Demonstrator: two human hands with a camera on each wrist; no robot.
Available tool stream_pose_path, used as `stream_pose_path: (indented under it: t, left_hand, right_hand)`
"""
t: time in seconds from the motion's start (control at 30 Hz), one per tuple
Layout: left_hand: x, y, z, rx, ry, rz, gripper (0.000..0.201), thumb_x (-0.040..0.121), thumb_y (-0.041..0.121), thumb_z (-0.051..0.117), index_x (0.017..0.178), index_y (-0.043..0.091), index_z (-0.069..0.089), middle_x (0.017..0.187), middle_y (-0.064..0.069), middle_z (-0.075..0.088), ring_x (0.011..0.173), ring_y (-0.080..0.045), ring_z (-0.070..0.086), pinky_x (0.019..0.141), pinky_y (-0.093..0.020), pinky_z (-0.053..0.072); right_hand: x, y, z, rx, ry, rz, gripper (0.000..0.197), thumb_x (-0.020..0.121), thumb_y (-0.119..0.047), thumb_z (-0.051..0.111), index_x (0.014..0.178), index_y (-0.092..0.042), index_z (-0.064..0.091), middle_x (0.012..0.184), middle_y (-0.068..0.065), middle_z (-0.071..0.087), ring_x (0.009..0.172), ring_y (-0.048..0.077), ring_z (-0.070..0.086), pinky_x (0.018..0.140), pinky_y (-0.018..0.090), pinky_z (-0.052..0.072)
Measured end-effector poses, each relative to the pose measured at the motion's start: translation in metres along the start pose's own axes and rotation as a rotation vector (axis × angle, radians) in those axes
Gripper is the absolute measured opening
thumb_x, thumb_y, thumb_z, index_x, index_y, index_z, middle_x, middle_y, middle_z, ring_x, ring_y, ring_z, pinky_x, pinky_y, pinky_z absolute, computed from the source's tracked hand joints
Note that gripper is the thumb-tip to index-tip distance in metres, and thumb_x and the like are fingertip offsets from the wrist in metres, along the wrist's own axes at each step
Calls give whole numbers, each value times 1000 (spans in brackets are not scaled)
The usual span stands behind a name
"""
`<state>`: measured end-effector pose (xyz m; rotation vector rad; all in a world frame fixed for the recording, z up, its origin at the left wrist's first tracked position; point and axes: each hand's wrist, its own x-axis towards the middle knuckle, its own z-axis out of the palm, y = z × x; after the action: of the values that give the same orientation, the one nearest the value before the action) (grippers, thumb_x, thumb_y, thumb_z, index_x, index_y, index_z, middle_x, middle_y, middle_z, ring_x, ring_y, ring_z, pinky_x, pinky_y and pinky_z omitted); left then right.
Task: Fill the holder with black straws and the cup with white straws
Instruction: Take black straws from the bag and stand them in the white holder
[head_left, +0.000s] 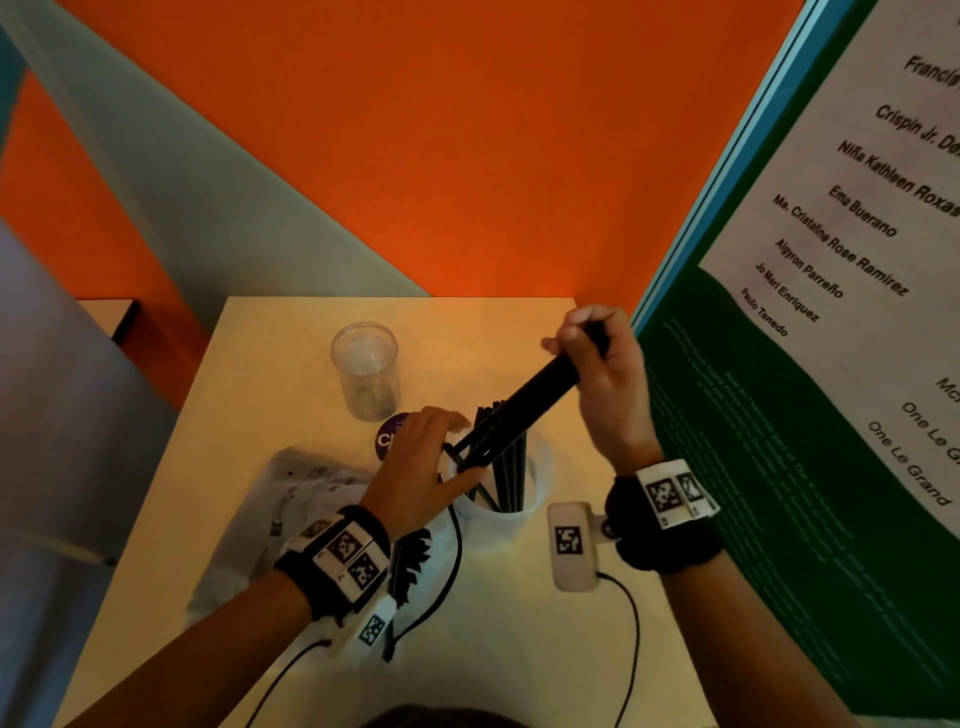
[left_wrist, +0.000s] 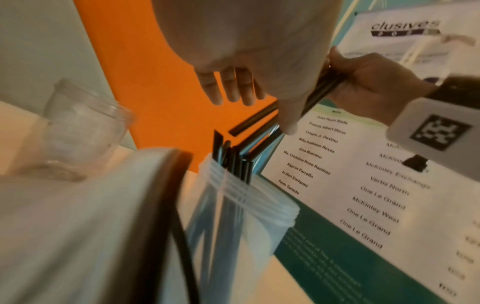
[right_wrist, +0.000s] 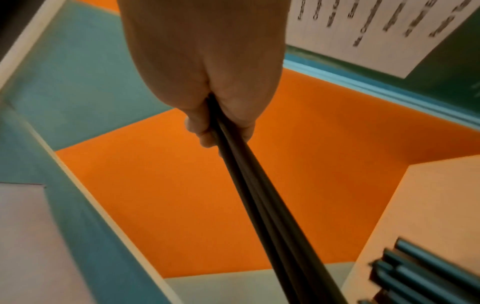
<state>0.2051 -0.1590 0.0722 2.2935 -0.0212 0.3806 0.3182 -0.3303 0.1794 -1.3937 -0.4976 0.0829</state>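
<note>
A translucent white holder (head_left: 537, 501) (left_wrist: 246, 205) stands at mid-table with several black straws (head_left: 511, 478) (left_wrist: 233, 158) (right_wrist: 415, 271) upright in it. My right hand (head_left: 592, 358) (right_wrist: 215, 115) (left_wrist: 363, 82) grips the top of a tilted bundle of black straws (head_left: 524, 405) (right_wrist: 259, 216), whose lower end points at the holder's mouth. My left hand (head_left: 457, 447) (left_wrist: 233, 88) is at that lower end, with fingers straight and the thumb against the bundle. The clear plastic cup (head_left: 363, 364) (left_wrist: 85, 127) stands behind and to the left, with no straws in it.
A crumpled clear bag (head_left: 301, 493) lies left of the holder, and a round purple sticker (head_left: 389, 439) sits by the cup. More black straws (head_left: 410, 561) lie under my left wrist. A green poster board (head_left: 831, 415) stands along the right edge and an orange wall behind.
</note>
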Motion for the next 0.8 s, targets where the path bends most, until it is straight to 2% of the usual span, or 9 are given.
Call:
stream_pose_path:
  t: [0.13, 0.27, 0.33, 0.43, 0.5, 0.57, 0.63, 0.7, 0.8]
  left_hand:
    - [-15, -13, 1, 166, -125, 206, 11, 86, 16, 68, 97, 15, 65, 99, 2, 59, 93, -17, 52, 82, -34, 45]
    - [-27, -17, 8, 246, -265, 200, 18, 90, 15, 63, 105, 14, 70, 105, -3, 63, 97, -20, 58, 84, -32, 48]
    - [-29, -16, 10, 249, -273, 200, 19, 89, 13, 63, 106, 13, 70, 106, -3, 64, 95, -20, 61, 81, -30, 50]
    - [-30, -18, 8, 237, -282, 200, 22, 89, 10, 62, 109, 13, 69, 109, -1, 63, 94, -17, 61, 80, -25, 50]
    - [-30, -18, 7, 226, -304, 188, 24, 90, 12, 59, 112, 15, 68, 112, 1, 61, 97, -13, 59, 82, -20, 46]
    - [-31, -20, 6, 213, -315, 164, 25, 91, 12, 58, 115, 16, 67, 115, 2, 60, 98, -11, 58, 82, -15, 41]
    - [-32, -21, 6, 201, -336, 133, 28, 92, 14, 56, 119, 17, 65, 121, 4, 57, 103, -11, 57, 84, -12, 38]
    - [-33, -22, 5, 188, -368, 103, 32, 94, 15, 53, 124, 19, 62, 127, 5, 54, 108, -10, 54, 88, -15, 40]
    - [-33, -24, 4, 177, -398, 67, 35, 95, 15, 52, 128, 21, 59, 131, 6, 51, 111, -11, 53, 91, -23, 44]
  right_hand:
    - [1, 29, -12, -173, -5, 42, 21, 97, -4, 47, 97, -23, 56, 89, -7, 58, 86, 19, 59, 88, 37, 49]
    - [-16, 77, -8, -452, -65, 125, 14, 98, -8, 47, 105, -15, 57, 101, -3, 59, 94, 16, 57, 84, 27, 46]
    - [-23, 97, -8, -612, -101, 136, 18, 98, -15, 50, 114, -13, 57, 111, 1, 56, 94, 11, 54, 82, 25, 42]
    - [-29, 118, -6, -753, -232, 173, 48, 90, -36, 63, 131, -17, 48, 131, 2, 44, 119, 16, 45, 99, 31, 42]
    - [-31, 129, -3, -872, -294, 134, 69, 81, -50, 68, 137, -19, 42, 141, 4, 35, 134, 21, 31, 112, 38, 31]
    - [-31, 135, 4, -982, -332, 132, 81, 74, -62, 66, 140, -24, 38, 147, 5, 28, 141, 25, 19, 116, 46, 20]
    - [-32, 140, 12, -1051, -395, 102, 82, 73, -68, 62, 140, -27, 38, 148, 5, 29, 142, 27, 17, 116, 53, 15]
    - [-34, 144, 22, -1030, -445, -6, 75, 77, -63, 63, 137, -23, 45, 139, 6, 40, 136, 27, 29, 113, 53, 21]
    - [-36, 147, 41, -864, -454, -40, 54, 83, -44, 67, 128, -17, 54, 124, 5, 50, 120, 23, 43, 104, 35, 38]
